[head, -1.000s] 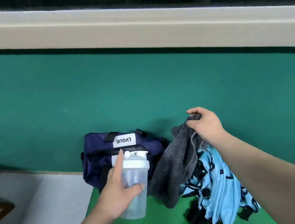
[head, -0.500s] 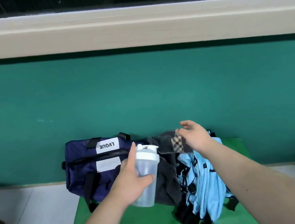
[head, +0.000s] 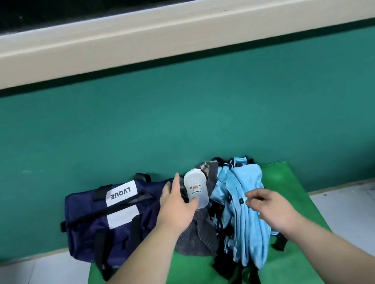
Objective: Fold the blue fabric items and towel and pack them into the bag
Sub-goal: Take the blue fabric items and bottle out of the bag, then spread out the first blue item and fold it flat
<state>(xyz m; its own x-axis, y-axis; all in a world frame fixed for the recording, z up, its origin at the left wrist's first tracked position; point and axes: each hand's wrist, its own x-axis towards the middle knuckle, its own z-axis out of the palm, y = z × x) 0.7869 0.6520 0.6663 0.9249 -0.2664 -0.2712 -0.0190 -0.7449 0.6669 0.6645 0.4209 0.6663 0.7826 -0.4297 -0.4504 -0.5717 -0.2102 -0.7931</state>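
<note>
My left hand [head: 177,206] grips the translucent plastic shaker bottle with the white lid [head: 196,191], thumb near its base and forefinger straight along its side. The bottle tilts, lid end towards the wall, right at the end of the navy blue duffel bag with the white LVQUE label [head: 111,220]. My right hand [head: 268,207] holds nothing, fingers loosely bent over the heap of light blue fabric items with black straps [head: 249,223]. I cannot tell whether the tips touch the cloth. That heap lies unfolded beyond the crumpled grey ribbed towel [head: 197,236], which touches the bag's end and sits under the bottle. I judge nothing is packed yet.

The bottle looks to be in the way, so I would park it upright, clear of the bag's opening, before folding. Then I would lift one blue piece by its body, not its straps, since they look tangled and may drag the rest along.

The green mat [head: 279,178] under the bag is narrow. The bag reaches past its edge, and the teal wall [head: 179,119] stands close behind the bag. The only flat folding room I see is the strip of mat nearer me than the bag.
</note>
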